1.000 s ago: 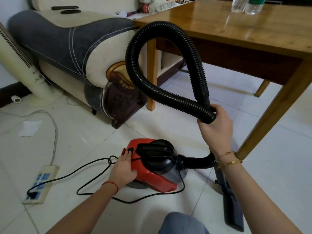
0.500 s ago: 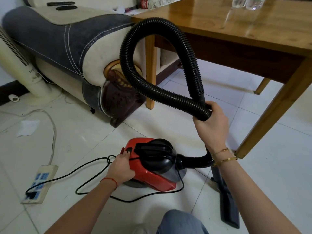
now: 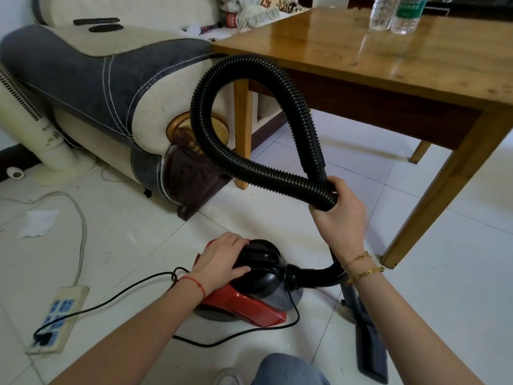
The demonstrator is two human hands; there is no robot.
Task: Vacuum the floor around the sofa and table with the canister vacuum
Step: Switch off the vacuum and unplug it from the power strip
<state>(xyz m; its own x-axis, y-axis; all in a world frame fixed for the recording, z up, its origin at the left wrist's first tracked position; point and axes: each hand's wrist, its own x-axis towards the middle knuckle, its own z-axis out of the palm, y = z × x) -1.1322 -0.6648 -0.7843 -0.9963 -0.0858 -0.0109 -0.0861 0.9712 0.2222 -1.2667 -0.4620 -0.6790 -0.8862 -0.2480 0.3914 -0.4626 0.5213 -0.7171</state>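
Red-and-black vacuum (image 3: 244, 290) on the tiled floor, near the sofa (image 3: 111, 87), hose looped up in hand.

Risk, as I judge it: the black hose (image 3: 211, 145) arcs just in front of the desk (image 3: 388, 56) corner and could catch there or kink if pulled; the power cord (image 3: 116, 295) curls under the near side of the vacuum and could tangle as it rolls. Right hand (image 3: 340, 211), raised with forearm angled up, has its grip curled round the hose end. Left hand (image 3: 222, 262) lies on top of the vacuum, fingers spread flat over the black housing.
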